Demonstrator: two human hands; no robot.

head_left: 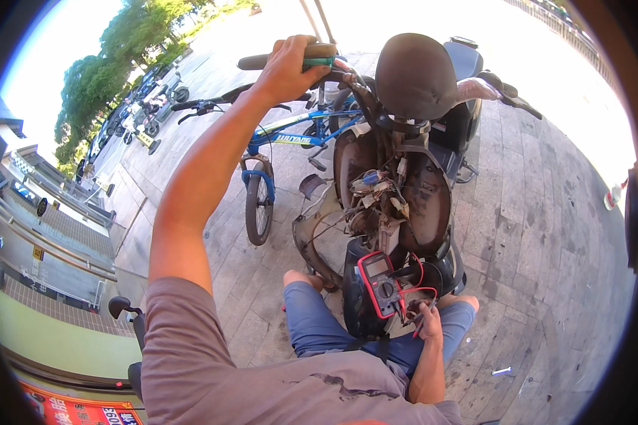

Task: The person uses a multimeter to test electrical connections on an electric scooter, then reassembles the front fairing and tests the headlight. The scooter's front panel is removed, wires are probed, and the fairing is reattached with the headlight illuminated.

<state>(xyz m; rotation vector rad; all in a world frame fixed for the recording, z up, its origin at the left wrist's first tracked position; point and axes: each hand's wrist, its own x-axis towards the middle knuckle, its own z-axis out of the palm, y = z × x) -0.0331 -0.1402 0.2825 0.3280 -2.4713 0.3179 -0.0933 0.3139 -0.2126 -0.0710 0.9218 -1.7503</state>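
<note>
My left hand (288, 69) reaches far forward, its fingers wrapped over the handlebar grip (322, 50) of an electric scooter with its front cover off. Low at the right, my right hand (429, 320) is closed on thin multimeter probes (417, 330). Red leads (420, 289) run from there to a red-and-black multimeter (381, 285), which rests on the scooter's black front fender (356, 315) between my knees. Behind the meter, a bundle of exposed wires and connectors (377, 190) hangs in the open scooter front. The probe tips are hard to make out.
A blue bicycle (259, 202) stands left of the scooter. A curved, loose-looking body panel (306, 237) is beside the front wheel. On the paving at the right lies a small wrench (501, 370). A bottle (612, 197) stands at the far right.
</note>
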